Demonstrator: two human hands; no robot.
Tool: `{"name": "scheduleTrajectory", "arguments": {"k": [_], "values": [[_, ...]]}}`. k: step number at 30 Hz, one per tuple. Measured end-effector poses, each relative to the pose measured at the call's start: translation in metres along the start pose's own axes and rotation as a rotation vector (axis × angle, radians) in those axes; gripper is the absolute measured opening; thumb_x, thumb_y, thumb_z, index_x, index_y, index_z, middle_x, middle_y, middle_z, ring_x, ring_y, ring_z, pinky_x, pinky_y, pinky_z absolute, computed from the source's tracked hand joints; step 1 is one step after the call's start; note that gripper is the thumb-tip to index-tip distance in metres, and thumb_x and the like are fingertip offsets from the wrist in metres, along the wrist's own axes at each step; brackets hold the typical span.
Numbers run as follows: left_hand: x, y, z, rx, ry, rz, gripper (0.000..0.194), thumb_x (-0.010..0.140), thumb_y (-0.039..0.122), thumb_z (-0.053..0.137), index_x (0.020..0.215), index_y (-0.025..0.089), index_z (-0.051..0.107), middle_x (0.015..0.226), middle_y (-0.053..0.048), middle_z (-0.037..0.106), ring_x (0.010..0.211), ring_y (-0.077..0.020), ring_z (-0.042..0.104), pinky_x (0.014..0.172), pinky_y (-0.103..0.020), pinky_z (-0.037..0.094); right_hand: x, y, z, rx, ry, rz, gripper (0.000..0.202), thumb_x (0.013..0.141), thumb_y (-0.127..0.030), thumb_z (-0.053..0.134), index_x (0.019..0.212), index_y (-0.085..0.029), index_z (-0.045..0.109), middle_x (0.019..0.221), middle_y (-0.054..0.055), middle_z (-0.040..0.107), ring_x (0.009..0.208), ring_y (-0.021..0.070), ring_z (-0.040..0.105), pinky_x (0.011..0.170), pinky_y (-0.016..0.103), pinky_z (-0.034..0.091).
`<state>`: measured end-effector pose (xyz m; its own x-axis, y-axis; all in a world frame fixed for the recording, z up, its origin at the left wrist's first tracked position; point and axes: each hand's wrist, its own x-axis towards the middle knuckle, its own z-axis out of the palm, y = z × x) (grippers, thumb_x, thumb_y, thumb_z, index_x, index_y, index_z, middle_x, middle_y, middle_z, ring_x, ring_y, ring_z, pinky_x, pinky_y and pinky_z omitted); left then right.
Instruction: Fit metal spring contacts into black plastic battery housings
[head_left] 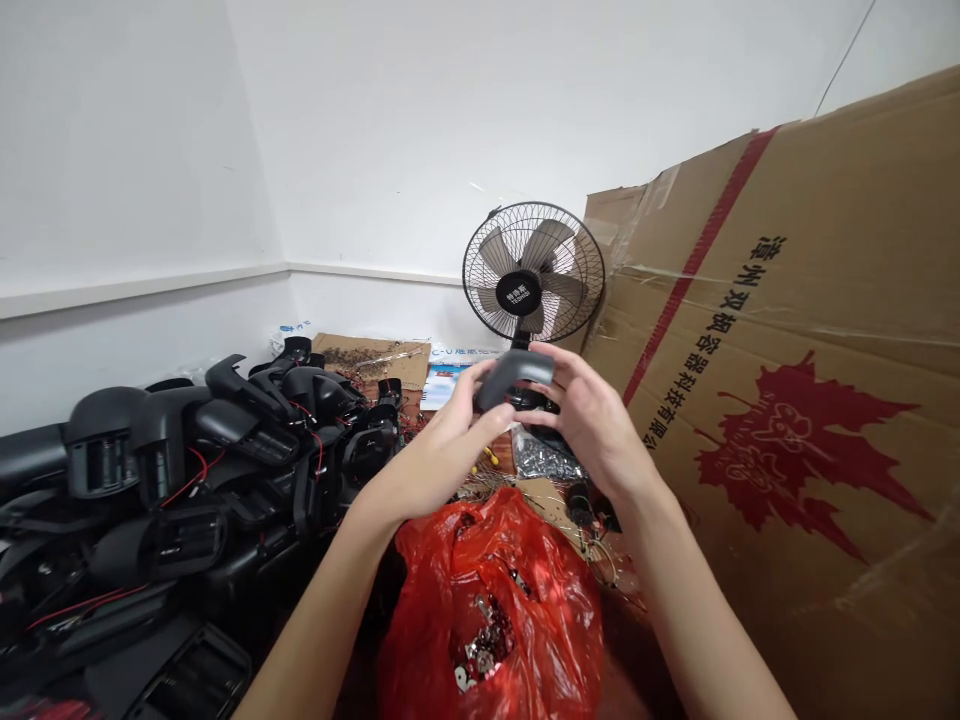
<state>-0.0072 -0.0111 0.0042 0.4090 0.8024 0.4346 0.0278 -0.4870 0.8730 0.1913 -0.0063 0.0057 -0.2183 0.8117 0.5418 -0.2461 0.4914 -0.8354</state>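
Between both hands, raised over the table, is a curved black plastic housing (516, 374). My left hand (466, 425) grips its left side, thumb along the lower edge. My right hand (589, 405) has its fingers around the right end. The inside of the housing faces away and cannot be seen. Below the hands stands an open red plastic bag (555, 590) with small shiny metal parts (484, 645) inside. Just behind the right hand lies a clear bag of small parts (541, 455).
A big pile of black housings (247, 440) with battery slots and red wires fills the left. Behind the hands stands a black fan (519, 290). Large cardboard boxes (787, 300) wall off the right. Farther back lies a cardboard sheet (382, 362) with small dark parts.
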Motion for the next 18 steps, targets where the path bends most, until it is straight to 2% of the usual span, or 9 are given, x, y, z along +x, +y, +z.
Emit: {"name": "scheduleTrajectory", "arguments": {"k": [2,5,7,9,11,13,15,16,18], "values": [[0.000,0.002,0.004,0.197,0.016,0.070,0.063,0.098,0.038,0.060,0.155,0.026,0.038,0.161,-0.011,0.042,0.149,-0.0307,0.038,0.124,-0.048,0.028,0.001,-0.001,-0.010,-0.066,0.021,0.028,0.052,0.092,-0.061,0.068,0.131,-0.028,0.066,0.135,0.009,0.064,0.117,0.0265,0.063,0.085,0.039,0.060],[0.002,0.003,0.009,0.446,0.067,0.184,0.073,0.085,0.031,0.077,0.150,0.026,0.044,0.150,-0.012,0.055,0.137,-0.0321,0.051,0.117,-0.050,0.038,0.003,-0.001,-0.020,-0.197,-0.002,0.051,0.043,0.087,-0.048,0.080,0.122,-0.025,0.072,0.123,0.008,0.071,0.113,0.0234,0.065,0.097,0.038,0.055],[0.004,0.003,0.009,0.520,0.105,0.230,0.076,0.076,0.029,0.085,0.144,0.026,0.051,0.138,-0.011,0.064,0.126,-0.0310,0.060,0.111,-0.049,0.045,0.005,0.000,-0.024,-0.217,-0.065,0.054,0.043,0.079,-0.035,0.088,0.118,-0.024,0.074,0.122,0.007,0.072,0.115,0.0226,0.064,0.104,0.037,0.050],[0.005,0.003,0.007,0.481,0.152,0.228,0.075,0.071,0.029,0.090,0.138,0.026,0.057,0.129,-0.009,0.068,0.118,-0.0295,0.064,0.107,-0.048,0.047,0.007,0.001,-0.029,-0.158,-0.107,0.077,0.045,0.074,-0.030,0.091,0.116,-0.024,0.075,0.122,0.006,0.072,0.112,0.0217,0.065,0.103,0.036,0.050],[0.007,0.001,0.005,0.301,0.211,0.178,0.071,0.069,0.029,0.092,0.132,0.026,0.061,0.122,-0.008,0.070,0.111,-0.0274,0.067,0.099,-0.044,0.053,0.008,0.003,-0.034,-0.058,-0.085,0.095,0.046,0.072,-0.028,0.092,0.115,-0.026,0.076,0.120,0.005,0.072,0.108,0.0206,0.066,0.100,0.035,0.052],[0.010,-0.002,0.006,0.013,0.289,0.115,0.062,0.070,0.029,0.091,0.126,0.025,0.064,0.116,-0.007,0.072,0.099,-0.0237,0.069,0.079,-0.034,0.059,0.010,0.006,-0.036,0.037,-0.045,0.085,0.048,0.070,-0.028,0.092,0.115,-0.027,0.075,0.123,0.004,0.070,0.109,0.0200,0.066,0.101,0.035,0.052],[0.014,-0.006,0.013,-0.316,0.424,0.081,0.048,0.072,0.026,0.088,0.116,0.021,0.068,0.109,-0.007,0.073,0.090,-0.0192,0.069,0.066,-0.025,0.057,0.012,0.011,-0.033,0.070,-0.029,0.070,0.051,0.070,-0.027,0.092,0.118,-0.027,0.073,0.128,0.004,0.068,0.115,0.0204,0.064,0.105,0.035,0.050],[0.017,-0.008,0.019,-0.487,0.505,0.067,0.040,0.074,0.023,0.086,0.110,0.018,0.069,0.106,-0.007,0.073,0.089,-0.0175,0.069,0.068,-0.023,0.057,0.012,0.014,-0.029,0.059,-0.026,0.067,0.053,0.071,-0.027,0.092,0.120,-0.027,0.072,0.130,0.004,0.066,0.117,0.0210,0.063,0.107,0.036,0.049],[0.022,-0.013,0.033,-0.813,0.637,0.006,0.022,0.080,0.019,0.077,0.100,0.014,0.069,0.103,-0.007,0.074,0.093,-0.0165,0.070,0.081,-0.024,0.058,0.012,0.022,-0.016,-0.010,0.006,0.075,0.054,0.073,-0.030,0.091,0.122,-0.025,0.069,0.131,0.006,0.065,0.119,0.0220,0.062,0.109,0.038,0.048]]}}
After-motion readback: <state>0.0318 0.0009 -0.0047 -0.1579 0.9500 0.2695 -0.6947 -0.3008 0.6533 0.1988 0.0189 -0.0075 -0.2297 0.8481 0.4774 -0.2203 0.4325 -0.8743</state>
